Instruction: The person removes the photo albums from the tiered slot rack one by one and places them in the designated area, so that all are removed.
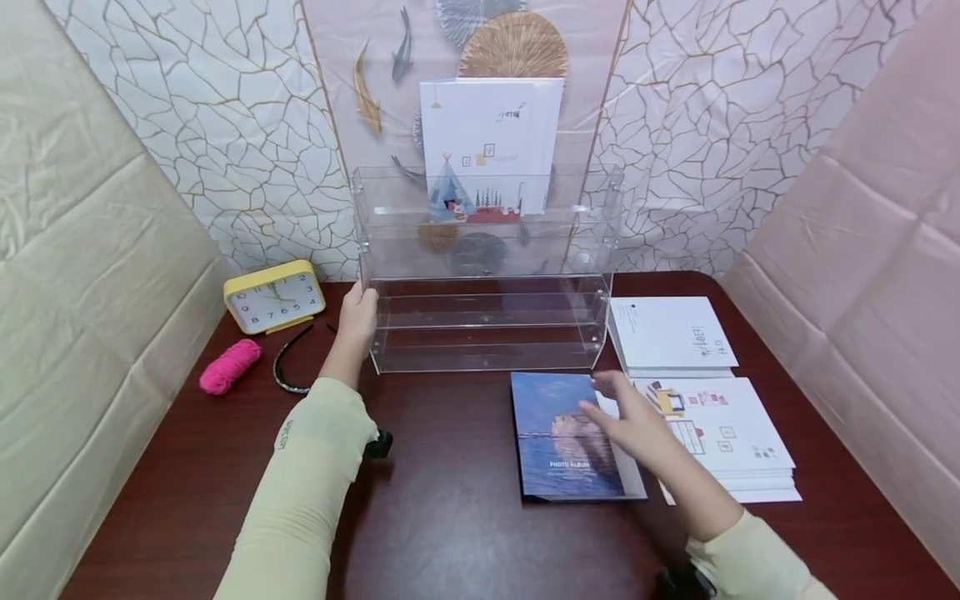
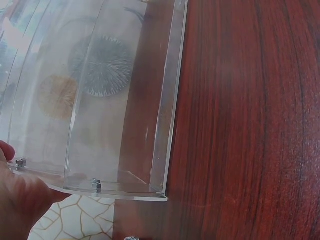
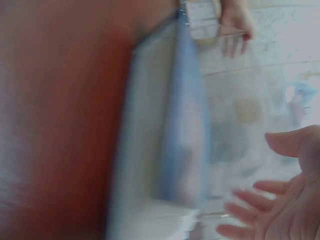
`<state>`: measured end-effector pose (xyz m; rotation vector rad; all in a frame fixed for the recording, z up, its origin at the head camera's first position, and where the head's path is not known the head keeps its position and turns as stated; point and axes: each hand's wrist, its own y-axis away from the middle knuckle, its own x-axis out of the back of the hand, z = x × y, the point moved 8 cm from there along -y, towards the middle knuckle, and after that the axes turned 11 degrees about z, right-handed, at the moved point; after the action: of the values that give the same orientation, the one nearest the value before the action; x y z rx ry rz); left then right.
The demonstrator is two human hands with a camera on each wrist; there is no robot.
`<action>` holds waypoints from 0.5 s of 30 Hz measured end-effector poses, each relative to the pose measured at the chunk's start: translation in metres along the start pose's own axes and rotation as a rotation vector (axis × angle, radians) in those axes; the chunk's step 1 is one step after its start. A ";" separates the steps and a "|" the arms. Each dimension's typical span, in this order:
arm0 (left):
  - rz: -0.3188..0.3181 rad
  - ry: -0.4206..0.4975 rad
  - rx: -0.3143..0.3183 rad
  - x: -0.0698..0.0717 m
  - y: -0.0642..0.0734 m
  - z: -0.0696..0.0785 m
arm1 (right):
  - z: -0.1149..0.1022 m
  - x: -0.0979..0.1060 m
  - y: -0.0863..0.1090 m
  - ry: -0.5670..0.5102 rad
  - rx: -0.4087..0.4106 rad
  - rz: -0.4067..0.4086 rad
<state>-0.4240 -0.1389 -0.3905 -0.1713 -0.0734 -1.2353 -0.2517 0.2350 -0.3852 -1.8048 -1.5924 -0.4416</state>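
Note:
A clear acrylic rack (image 1: 487, 358) with stepped tiers stands at the back of the table. My left hand (image 1: 356, 323) grips its left side panel, and the left wrist view shows the panel's edge against the palm (image 2: 25, 200). A blue photo album (image 1: 558, 433) with a pink cloud picture lies in front of the rack. Over its right side hovers my right hand (image 1: 633, 425), fingers spread and holding nothing. From the right wrist view, blurred, the album's cover (image 3: 187, 135) looks lifted off the layer under it.
A white album (image 1: 491, 125) stands upright in the rack's top tier. Right of the blue album lie stacked white albums (image 1: 750, 425) and another white stack (image 1: 667, 333). At left are a yellow clock (image 1: 273, 296), pink yarn (image 1: 230, 367) and a dark headband (image 1: 279, 367).

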 end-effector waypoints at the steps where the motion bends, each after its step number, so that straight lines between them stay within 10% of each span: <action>1: 0.004 0.000 0.000 0.001 0.000 0.000 | -0.009 0.005 -0.007 -0.036 0.021 0.006; 15: 0.006 0.018 -0.002 0.001 0.002 0.003 | -0.134 0.094 -0.139 -0.323 0.343 0.292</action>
<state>-0.4213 -0.1388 -0.3879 -0.1619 -0.0566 -1.2309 -0.3436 0.2151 -0.1917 -1.8580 -1.4657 0.2564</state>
